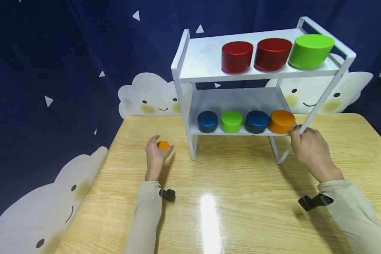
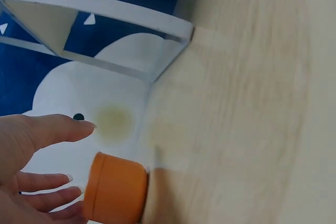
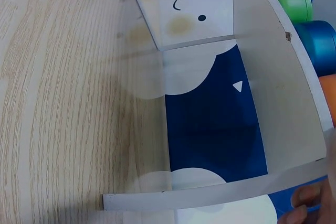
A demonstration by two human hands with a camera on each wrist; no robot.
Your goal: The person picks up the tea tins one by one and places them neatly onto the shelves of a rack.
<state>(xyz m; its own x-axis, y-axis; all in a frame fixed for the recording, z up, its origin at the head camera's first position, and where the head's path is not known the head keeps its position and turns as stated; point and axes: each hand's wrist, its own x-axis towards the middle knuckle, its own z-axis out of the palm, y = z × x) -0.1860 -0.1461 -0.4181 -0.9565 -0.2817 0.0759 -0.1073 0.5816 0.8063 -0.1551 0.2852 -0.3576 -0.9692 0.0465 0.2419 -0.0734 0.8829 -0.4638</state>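
Note:
A small round orange tin (image 1: pixel 163 145) is on the left part of the table, left of a white two-tier rack (image 1: pixel 228 78). My left hand (image 1: pixel 155 154) is spread around this tin. In the left wrist view the thumb stands well apart from the orange tin (image 2: pixel 116 188), and the fingertips are close to its lid side; whether they touch it is hidden. At the rack's lower right corner, my right hand (image 1: pixel 312 151) grips the shelf end beside the leg. Curled fingers (image 3: pixel 307 203) show there in the right wrist view.
On the rack's lower shelf stand a blue tin (image 1: pixel 207 122), a green tin (image 1: pixel 231 121), another blue tin (image 1: pixel 256 122) and an orange tin (image 1: pixel 282 121). Up top are two red tins (image 1: pixel 237 57) and a larger green tin (image 1: pixel 311 52). A dark curtain (image 1: pixel 66 42) hangs behind.

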